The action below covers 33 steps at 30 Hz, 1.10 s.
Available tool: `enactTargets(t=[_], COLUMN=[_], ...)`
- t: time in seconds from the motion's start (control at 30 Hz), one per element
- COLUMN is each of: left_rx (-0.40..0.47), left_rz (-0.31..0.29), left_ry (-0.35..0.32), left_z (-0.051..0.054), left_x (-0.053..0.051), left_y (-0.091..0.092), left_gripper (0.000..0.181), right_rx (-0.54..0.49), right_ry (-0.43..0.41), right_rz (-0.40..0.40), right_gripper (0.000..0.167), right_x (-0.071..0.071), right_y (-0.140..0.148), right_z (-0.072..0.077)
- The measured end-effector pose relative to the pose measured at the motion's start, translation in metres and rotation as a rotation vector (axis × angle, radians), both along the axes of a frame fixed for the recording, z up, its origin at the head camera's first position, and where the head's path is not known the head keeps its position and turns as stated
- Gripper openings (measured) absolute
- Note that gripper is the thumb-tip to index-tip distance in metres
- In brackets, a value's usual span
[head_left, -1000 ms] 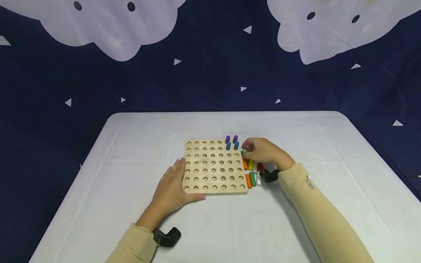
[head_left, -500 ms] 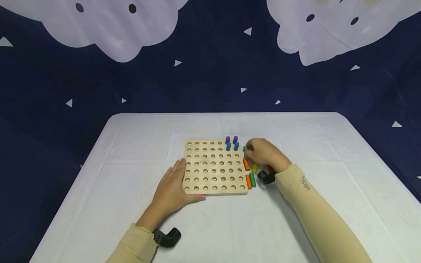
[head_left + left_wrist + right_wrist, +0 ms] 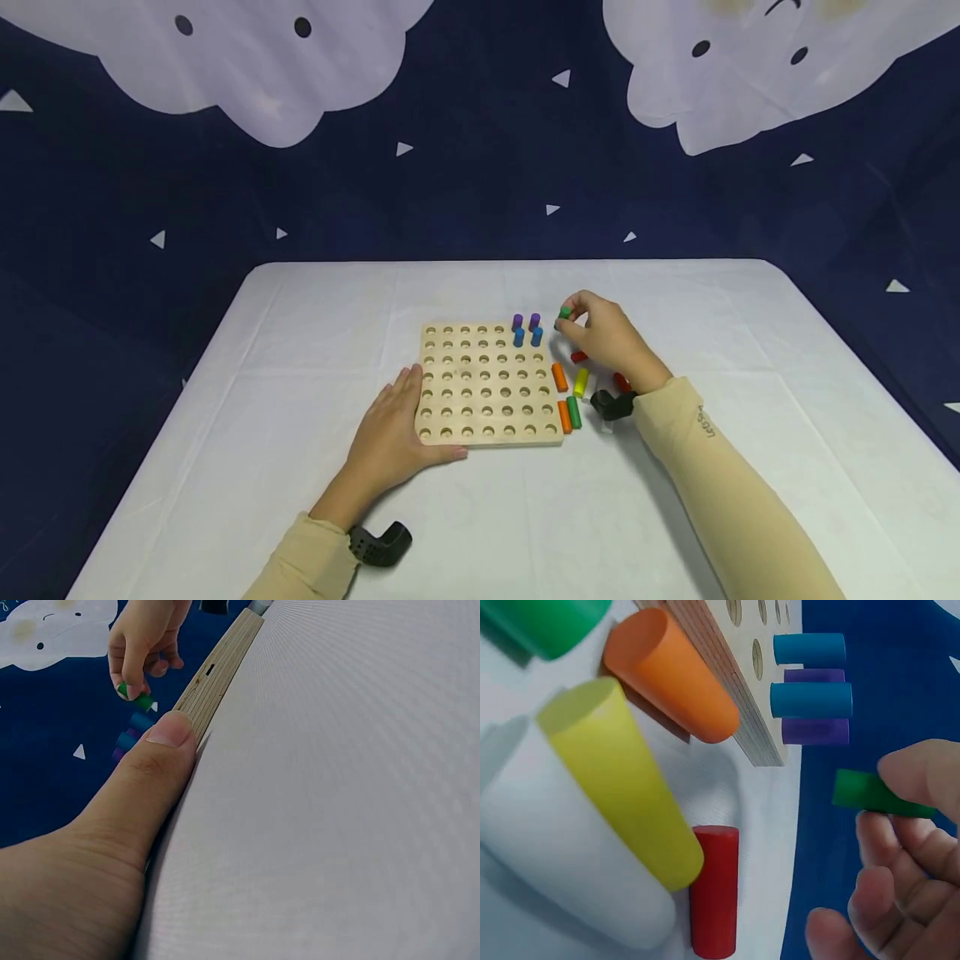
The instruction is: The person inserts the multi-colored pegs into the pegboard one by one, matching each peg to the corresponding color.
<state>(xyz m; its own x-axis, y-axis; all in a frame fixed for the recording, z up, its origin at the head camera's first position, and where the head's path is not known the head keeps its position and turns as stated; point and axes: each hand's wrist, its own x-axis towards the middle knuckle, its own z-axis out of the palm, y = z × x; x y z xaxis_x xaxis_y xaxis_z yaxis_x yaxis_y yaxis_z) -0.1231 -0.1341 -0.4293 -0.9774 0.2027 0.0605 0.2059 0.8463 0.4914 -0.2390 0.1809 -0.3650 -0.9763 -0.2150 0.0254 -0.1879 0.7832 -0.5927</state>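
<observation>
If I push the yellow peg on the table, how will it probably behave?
The yellow peg will probably roll sideways, because it is a cylinder lying on its side. Its surface looks smooth, so it could be slippery. The white peg close beside it may block it in one direction.

1. Square wooden pegboard (image 3: 476,384), centre of head view: pale blond; edge finely striped in left wrist view.
2. Upper right of board: two purple cylindrical pegs (image 3: 815,733), two blue cylindrical pegs (image 3: 810,700).
3. Green cylindrical peg (image 3: 855,790), right in right wrist view: solid colour.
4. Same view, left half: orange cylindrical peg (image 3: 671,675), yellow cylindrical peg (image 3: 622,784), white cylindrical peg (image 3: 570,840), red cylindrical peg (image 3: 715,892).
5. Smooth table cover (image 3: 465,517): white.
6. Fabric backdrop (image 3: 480,192), upper frame: navy, scattered white triangles, pale clouds with black oval eyes.
7. Long sleeves (image 3: 727,483): beige; dark lettering on the right one.
</observation>
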Motion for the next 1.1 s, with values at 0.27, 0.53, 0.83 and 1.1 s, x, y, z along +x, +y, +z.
enactTargets(t=[0.27,0.53,0.83,1.1], left_rx=[0.0,0.023,0.02,0.015], left_rz=[-0.002,-0.007,-0.008,-0.004], left_ry=[-0.004,-0.004,-0.003,-0.011], left_z=[-0.001,-0.001,-0.001,-0.001], left_x=[0.0,-0.001,-0.001,-0.001], left_y=[-0.001,-0.001,-0.001,-0.001], left_gripper=[0.143,0.142,0.142,0.142], right_rx=[-0.032,-0.073,-0.079,-0.031], right_ry=[0.023,0.042,0.208,0.112], right_rz=[-0.013,0.008,0.034,0.126], right_gripper=[0.021,0.019,0.017,0.012], right_x=[0.002,0.009,0.016,0.021], right_y=[-0.004,-0.015,-0.025,-0.04], right_z=[0.0,-0.001,-0.002,-0.007])
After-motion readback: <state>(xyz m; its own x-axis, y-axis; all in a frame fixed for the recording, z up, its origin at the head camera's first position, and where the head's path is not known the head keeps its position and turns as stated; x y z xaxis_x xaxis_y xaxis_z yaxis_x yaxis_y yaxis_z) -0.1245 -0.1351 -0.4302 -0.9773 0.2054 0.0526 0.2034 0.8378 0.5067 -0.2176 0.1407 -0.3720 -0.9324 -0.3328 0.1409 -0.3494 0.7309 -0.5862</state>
